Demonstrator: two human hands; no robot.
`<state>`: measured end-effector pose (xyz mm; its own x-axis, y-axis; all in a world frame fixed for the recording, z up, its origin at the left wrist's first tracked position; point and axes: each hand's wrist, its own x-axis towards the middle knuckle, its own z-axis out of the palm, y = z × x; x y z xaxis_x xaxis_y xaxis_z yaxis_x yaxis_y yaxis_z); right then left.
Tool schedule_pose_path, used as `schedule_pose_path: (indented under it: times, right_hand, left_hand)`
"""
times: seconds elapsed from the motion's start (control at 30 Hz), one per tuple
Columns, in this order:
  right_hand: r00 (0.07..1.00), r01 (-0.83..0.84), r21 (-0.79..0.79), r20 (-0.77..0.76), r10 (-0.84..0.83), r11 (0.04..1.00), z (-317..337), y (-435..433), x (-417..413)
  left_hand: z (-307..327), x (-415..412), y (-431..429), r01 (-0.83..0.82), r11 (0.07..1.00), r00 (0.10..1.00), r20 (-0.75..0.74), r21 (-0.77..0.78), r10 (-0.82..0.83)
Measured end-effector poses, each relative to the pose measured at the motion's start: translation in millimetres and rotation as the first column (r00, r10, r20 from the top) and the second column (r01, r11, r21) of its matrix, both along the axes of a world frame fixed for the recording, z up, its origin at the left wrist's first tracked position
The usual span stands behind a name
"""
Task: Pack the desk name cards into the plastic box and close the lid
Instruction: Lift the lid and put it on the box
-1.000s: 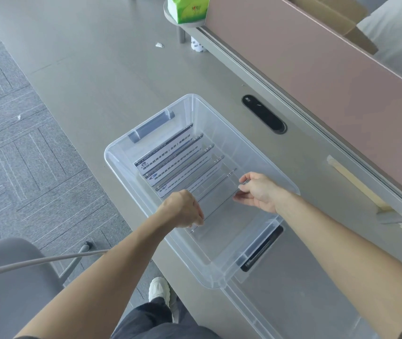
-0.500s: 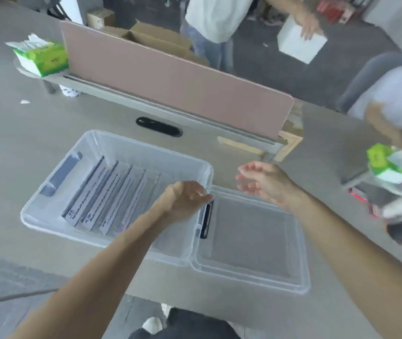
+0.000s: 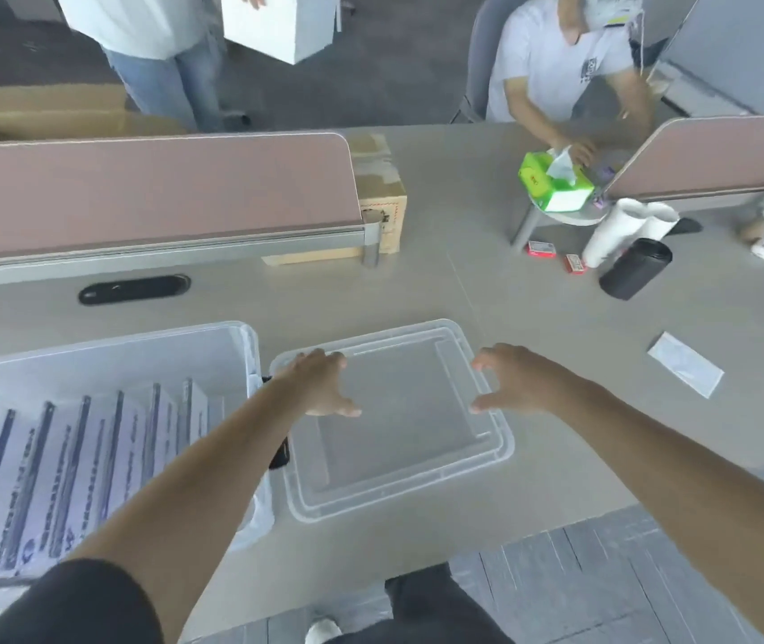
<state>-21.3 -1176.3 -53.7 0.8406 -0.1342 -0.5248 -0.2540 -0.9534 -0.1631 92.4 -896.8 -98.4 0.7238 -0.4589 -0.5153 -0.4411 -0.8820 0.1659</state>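
Observation:
The clear plastic box point(image 3: 250, 350) stands at the left on the grey desk, with several desk name cards point(image 3: 92, 462) lined up inside it. Its clear lid point(image 3: 408, 462) lies flat on the desk just right of the box. My left hand point(image 3: 319, 383) hovers over the lid's left edge with fingers spread. Over the lid's right edge is my right hand point(image 3: 515, 383), thumb and fingers apart. Neither hand holds anything, and whether they touch the lid I cannot tell.
A pink desk divider point(image 3: 152, 192) runs along the back with a cardboard box point(image 3: 380, 197) at its end. A green tissue box point(image 3: 552, 183), white rolls point(image 3: 617, 230), a black cylinder point(image 3: 635, 267) and a white packet point(image 3: 684, 369) sit to the right. Two people are beyond the desk.
Both hands have left the cards in the box and moved right, over the lid. The view has swung right, putting the lid in the middle.

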Motion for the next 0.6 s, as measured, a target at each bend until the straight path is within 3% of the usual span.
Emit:
schedule_pose_path:
  times: [0.27,0.43,0.6]
  right_hand:
    - [0.949,-0.315,-0.027,-0.028,0.314,0.949,-68.0,-13.1,127.6]
    - [0.849,-0.528,-0.069,-0.062,0.524,0.847,-129.2,-0.1,185.5]
    - [0.805,-0.592,-0.143,-0.046,0.592,0.793,-163.7,0.9,204.8]
  left_hand:
    - [-54.9,62.2,-28.7,-0.230,0.965,0.963,-0.113,0.124,0.244]
    - [-85.3,93.1,-35.6,-0.223,0.946,0.957,-0.132,0.235,0.259]
    - [-106.2,101.3,-40.6,-0.187,0.922,0.979,-0.017,0.340,0.204]
